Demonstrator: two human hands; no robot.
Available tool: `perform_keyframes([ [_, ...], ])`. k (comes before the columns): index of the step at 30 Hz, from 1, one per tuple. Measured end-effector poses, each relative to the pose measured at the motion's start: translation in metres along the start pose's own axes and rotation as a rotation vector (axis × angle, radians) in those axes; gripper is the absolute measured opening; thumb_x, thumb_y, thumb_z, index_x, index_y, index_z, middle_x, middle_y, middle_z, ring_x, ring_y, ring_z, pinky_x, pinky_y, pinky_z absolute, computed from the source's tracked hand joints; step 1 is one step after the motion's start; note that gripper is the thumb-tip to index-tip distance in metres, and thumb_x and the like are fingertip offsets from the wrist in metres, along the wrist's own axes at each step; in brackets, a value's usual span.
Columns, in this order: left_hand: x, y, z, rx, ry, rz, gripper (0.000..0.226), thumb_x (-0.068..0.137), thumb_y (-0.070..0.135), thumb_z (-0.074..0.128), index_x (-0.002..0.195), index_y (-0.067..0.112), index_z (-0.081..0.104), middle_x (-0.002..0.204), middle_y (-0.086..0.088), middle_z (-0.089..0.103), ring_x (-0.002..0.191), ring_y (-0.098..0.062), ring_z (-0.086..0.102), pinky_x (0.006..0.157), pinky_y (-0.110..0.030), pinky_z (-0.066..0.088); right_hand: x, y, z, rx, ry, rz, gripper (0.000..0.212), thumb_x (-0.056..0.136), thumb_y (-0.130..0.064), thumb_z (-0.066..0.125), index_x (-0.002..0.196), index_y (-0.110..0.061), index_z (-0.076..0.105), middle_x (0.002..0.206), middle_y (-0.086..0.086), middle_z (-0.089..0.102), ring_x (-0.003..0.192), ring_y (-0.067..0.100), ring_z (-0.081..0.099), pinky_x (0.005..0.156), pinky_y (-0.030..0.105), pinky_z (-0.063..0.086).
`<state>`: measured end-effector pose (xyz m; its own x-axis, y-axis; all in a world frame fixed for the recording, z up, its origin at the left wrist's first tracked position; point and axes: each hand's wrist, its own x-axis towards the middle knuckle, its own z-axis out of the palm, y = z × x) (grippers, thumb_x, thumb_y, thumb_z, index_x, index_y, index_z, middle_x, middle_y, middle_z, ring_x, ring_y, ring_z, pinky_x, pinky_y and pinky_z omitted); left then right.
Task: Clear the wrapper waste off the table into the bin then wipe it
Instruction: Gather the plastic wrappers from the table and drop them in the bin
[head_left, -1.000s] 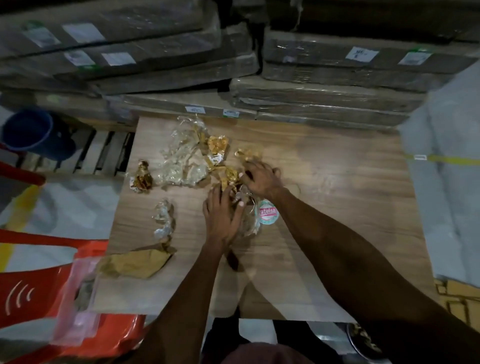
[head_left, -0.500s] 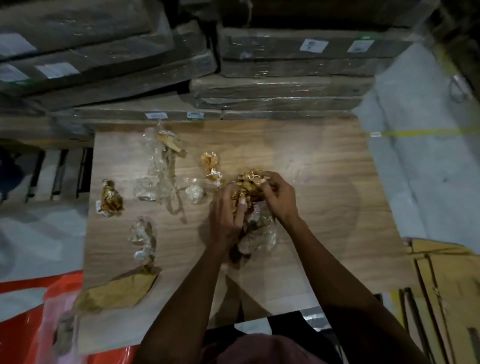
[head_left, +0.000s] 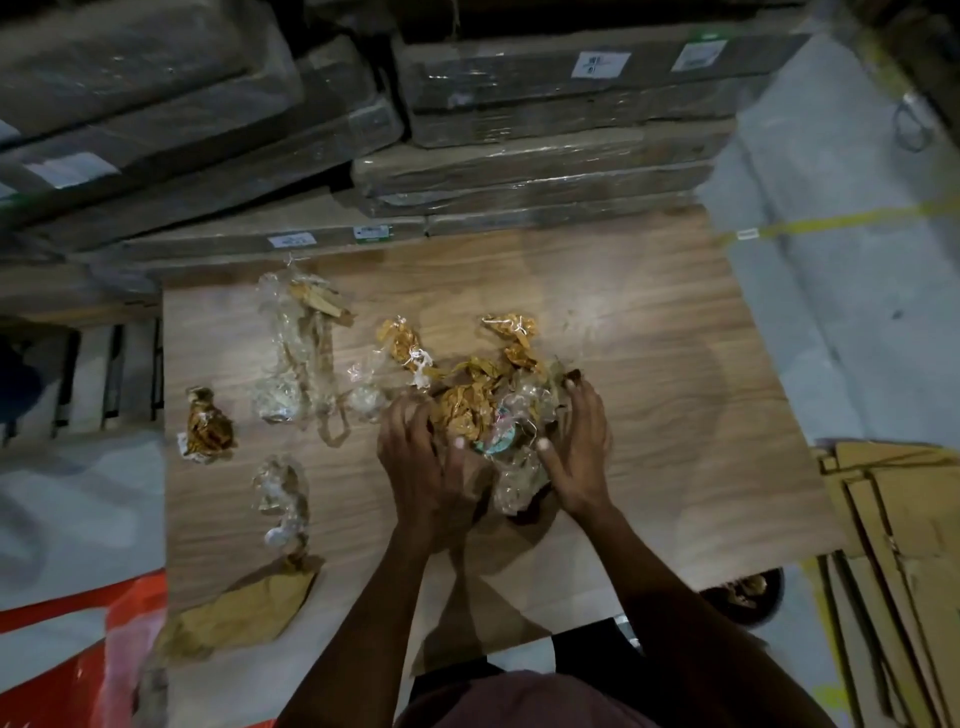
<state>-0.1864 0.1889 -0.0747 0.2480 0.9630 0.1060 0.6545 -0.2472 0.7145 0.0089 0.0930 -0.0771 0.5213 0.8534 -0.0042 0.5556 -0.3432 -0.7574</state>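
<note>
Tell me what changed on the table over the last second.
Both hands moved from flat on the scattered wrappers to cupping them: the left hand and right hand have gathered the gold and clear wrappers into one wrapper pile between them, still resting on the table. Unchanged: the lone gold wrapper, the clear wrapper and the brown paper on the left.

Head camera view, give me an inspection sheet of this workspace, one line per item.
Surface: wooden table, right half bare.
Job's things: wrapper pile cupped between both hands; loose wrappers to its left, including a gold wrapper and brown paper at the near left corner.
Clutter: flattened cardboard on the floor, right.
Grippers: left hand and right hand curled around the pile.
Cables: nothing seen.
Surroundings: stacked wrapped boxes behind; possible dark bin beside the table.
</note>
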Motion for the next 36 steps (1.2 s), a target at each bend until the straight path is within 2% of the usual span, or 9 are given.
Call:
perform_keyframes([
  [5, 0.055, 0.004, -0.005, 0.109, -0.031, -0.017, 0.06, 0.097, 0.055, 0.038, 0.146, 0.02, 0.045, 0.162, -0.013, 0.029, 0.152, -0.034, 0.021, 0.121, -0.054, 0.014, -0.013, -0.01, 0.024, -0.202, -0.065, 0.011, 0.111, 0.078, -0.087, 0.046, 0.163, -0.032, 0.001, 0.173, 0.003, -0.012, 0.159, 0.029, -0.013, 0.122, 0.062, -0.002],
  [9, 0.089, -0.009, -0.003, 0.183, -0.137, -0.062, 0.062, 0.098, 0.06, 0.031, 0.148, 0.025, 0.044, 0.165, -0.01, 0.025, 0.154, -0.031, 0.016, 0.123, -0.057, 0.014, 0.009, -0.01, 0.028, -0.254, -0.071, 0.072, 0.111, 0.076, -0.086, 0.048, 0.163, -0.036, 0.0, 0.171, -0.001, -0.019, 0.158, 0.027, -0.018, 0.121, 0.066, 0.0],
  [13, 0.099, -0.012, -0.012, 0.161, -0.177, -0.077, 0.062, 0.096, 0.06, 0.031, 0.147, 0.027, 0.045, 0.161, -0.009, 0.034, 0.148, -0.029, 0.03, 0.118, -0.054, 0.027, 0.032, -0.01, 0.015, -0.258, -0.042, 0.124, 0.105, 0.077, -0.087, 0.044, 0.163, -0.039, 0.007, 0.173, 0.001, -0.013, 0.157, 0.028, -0.018, 0.12, 0.066, -0.002],
  [19, 0.093, -0.002, -0.007, 0.056, -0.271, 0.142, 0.055, 0.097, 0.048, 0.04, 0.139, 0.015, 0.055, 0.141, -0.011, 0.056, 0.131, -0.03, 0.05, 0.107, -0.049, 0.044, 0.011, 0.004, 0.002, -0.182, 0.065, 0.015, 0.1, 0.082, -0.082, 0.043, 0.163, -0.027, 0.022, 0.174, 0.005, 0.0, 0.16, 0.031, -0.007, 0.121, 0.066, 0.004],
  [22, 0.083, 0.007, 0.003, 0.201, -0.227, 0.267, 0.048, 0.101, 0.044, 0.039, 0.133, 0.014, 0.058, 0.137, -0.008, 0.06, 0.132, -0.028, 0.05, 0.111, -0.051, 0.035, -0.012, 0.006, 0.011, -0.216, 0.01, -0.053, 0.103, 0.079, -0.086, 0.039, 0.164, -0.033, 0.01, 0.174, 0.005, -0.003, 0.16, 0.034, -0.004, 0.12, 0.065, 0.005],
  [25, 0.078, 0.014, 0.015, 0.419, -0.224, 0.199, 0.045, 0.104, 0.044, 0.033, 0.132, 0.019, 0.058, 0.137, -0.006, 0.061, 0.135, -0.024, 0.048, 0.119, -0.053, 0.019, -0.022, 0.004, 0.025, -0.273, -0.067, -0.017, 0.105, 0.077, -0.085, 0.044, 0.162, -0.042, 0.001, 0.173, -0.003, -0.013, 0.159, 0.031, -0.01, 0.119, 0.064, 0.005],
  [27, 0.078, 0.014, 0.02, 0.517, -0.209, 0.141, 0.044, 0.104, 0.041, 0.032, 0.127, 0.018, 0.062, 0.135, -0.008, 0.063, 0.135, -0.026, 0.049, 0.12, -0.055, 0.016, -0.018, 0.001, 0.031, -0.291, -0.091, 0.038, 0.104, 0.077, -0.085, 0.046, 0.161, -0.045, 0.001, 0.172, -0.003, -0.017, 0.159, 0.03, -0.014, 0.118, 0.065, 0.005],
  [32, 0.086, 0.026, 0.018, 0.53, -0.238, 0.187, 0.038, 0.081, 0.02, 0.062, 0.118, 0.013, 0.068, 0.153, -0.017, 0.044, 0.15, -0.035, 0.029, 0.122, -0.054, 0.017, 0.007, -0.003, 0.032, -0.26, -0.066, 0.128, 0.085, 0.082, -0.079, 0.048, 0.156, -0.042, 0.029, 0.173, 0.0, -0.012, 0.158, 0.03, -0.013, 0.119, 0.066, 0.006],
  [36, 0.093, 0.029, 0.032, 0.299, -0.309, 0.197, 0.026, 0.084, 0.016, 0.058, 0.109, 0.014, 0.066, 0.162, -0.016, 0.029, 0.155, -0.036, 0.014, 0.125, -0.055, 0.012, 0.026, -0.002, 0.035, -0.224, -0.016, 0.174, 0.067, 0.086, -0.069, 0.049, 0.146, -0.039, 0.042, 0.173, 0.001, -0.007, 0.158, 0.03, -0.012, 0.12, 0.068, 0.007],
])
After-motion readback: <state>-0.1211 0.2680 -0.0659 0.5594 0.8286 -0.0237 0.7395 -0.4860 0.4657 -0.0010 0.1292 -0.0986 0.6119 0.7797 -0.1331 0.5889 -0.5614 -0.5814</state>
